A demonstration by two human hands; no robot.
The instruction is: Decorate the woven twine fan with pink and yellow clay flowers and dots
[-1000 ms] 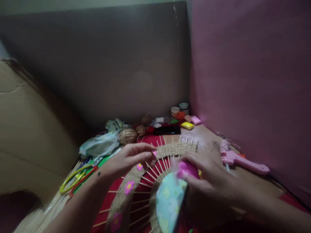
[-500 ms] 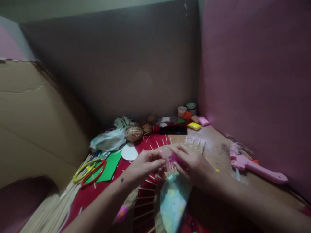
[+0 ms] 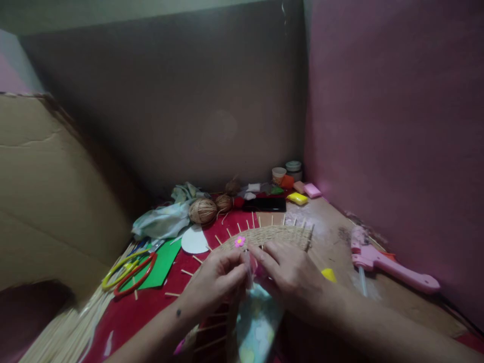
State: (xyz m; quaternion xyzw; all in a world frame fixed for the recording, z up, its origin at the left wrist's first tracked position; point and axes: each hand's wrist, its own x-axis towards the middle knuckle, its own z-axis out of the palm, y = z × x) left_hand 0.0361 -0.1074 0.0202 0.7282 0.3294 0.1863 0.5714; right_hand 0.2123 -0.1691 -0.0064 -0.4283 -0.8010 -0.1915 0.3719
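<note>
My left hand and my right hand meet over a round woven piece with wooden sticks radiating from it. Both hands have their fingers pinched together around a small pink lump between them. A pink flower sits on the woven band just above the fingers. A pale blue flowered disc lies at the centre of the piece, below the hands. A small yellow bit lies right of my right hand.
A pink glue gun lies at the right by the pink wall. Scissors with yellow and red handles rest on green paper at the left. Twine balls, a crumpled cloth, a black phone, cups and clay blocks line the back.
Both hands have drawn closer together and nearer to me, now pinching at one spot. A pink flower now shows on the woven band above them. The view has shifted slightly.
</note>
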